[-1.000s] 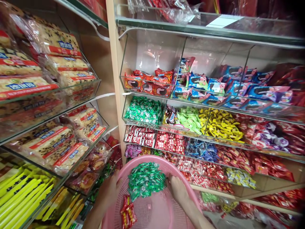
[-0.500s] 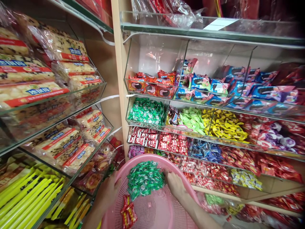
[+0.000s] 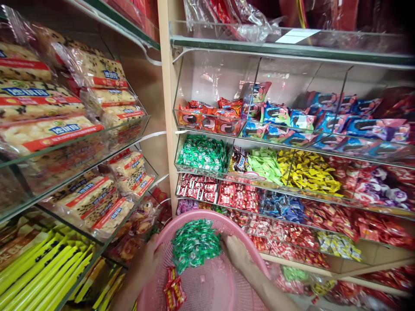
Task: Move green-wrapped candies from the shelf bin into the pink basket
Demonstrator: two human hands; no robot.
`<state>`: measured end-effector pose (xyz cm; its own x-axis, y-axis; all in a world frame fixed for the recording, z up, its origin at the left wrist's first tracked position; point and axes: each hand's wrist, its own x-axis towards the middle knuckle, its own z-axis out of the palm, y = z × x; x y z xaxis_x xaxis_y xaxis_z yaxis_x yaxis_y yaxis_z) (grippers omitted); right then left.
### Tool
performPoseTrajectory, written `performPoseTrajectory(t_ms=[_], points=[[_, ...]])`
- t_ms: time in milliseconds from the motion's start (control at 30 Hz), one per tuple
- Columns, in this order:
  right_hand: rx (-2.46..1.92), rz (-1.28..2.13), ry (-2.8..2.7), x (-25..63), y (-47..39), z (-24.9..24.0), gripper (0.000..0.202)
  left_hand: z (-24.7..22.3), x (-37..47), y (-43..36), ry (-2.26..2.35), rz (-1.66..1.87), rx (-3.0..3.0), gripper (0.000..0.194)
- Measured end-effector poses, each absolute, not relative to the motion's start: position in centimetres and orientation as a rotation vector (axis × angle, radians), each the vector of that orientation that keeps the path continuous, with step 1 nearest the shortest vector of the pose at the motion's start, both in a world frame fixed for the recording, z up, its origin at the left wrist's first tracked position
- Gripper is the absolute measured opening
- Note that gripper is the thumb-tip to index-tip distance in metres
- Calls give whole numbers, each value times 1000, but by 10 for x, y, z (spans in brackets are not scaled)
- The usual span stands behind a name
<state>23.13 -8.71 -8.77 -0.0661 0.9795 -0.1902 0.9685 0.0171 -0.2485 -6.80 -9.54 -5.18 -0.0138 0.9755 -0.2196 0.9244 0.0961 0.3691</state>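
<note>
A pink mesh basket [image 3: 256, 248] is at the bottom centre of the head view. My left hand [image 3: 152, 255] grips its left rim, with the fingertips hidden. Inside the basket lies a heap of green-wrapped candies [image 3: 194, 244], with a few red-wrapped candies [image 3: 175, 293] below it. My right hand [image 3: 235, 250] reaches across the basket's right side, and its curled fingers touch the right edge of the green heap. What those fingers hold, if anything, is hidden.
Ahead, glass shelf bins hold green candies [image 3: 202, 153], yellow candies [image 3: 309, 172], red packets [image 3: 238, 195] and blue snack packs [image 3: 275, 113]. Large pastry packs [image 3: 61, 127] and yellow packages [image 3: 42, 268] fill the left shelves. A wooden post [image 3: 167, 86] separates both units.
The shelves have shifted slightly right and down in the view. The basket has stayed almost in place, and both hands keep nearly the same positions at it.
</note>
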Motion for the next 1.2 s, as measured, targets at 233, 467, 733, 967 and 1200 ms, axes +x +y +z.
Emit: performPoseTrajectory(t_ms=[233, 467, 733, 967, 1200], points=[[-2147, 481, -2220, 231, -84, -81, 22, -57, -72, -90, 1922, 317, 1855, 36], [-1850, 420, -2125, 225, -58, -20, 24, -68, -81, -85, 1948, 436, 1852, 26], [-1452, 69, -2240, 205, 29, 101, 20, -73, -78, -78, 1996, 381, 1891, 38], [-1908, -293, -2707, 197, 100, 135, 39, -94, -88, -73, 1950, 482, 1811, 38], [-1931, -303, -2753, 190, 102, 131, 35, -114, -99, -64, 1948, 511, 1877, 45]])
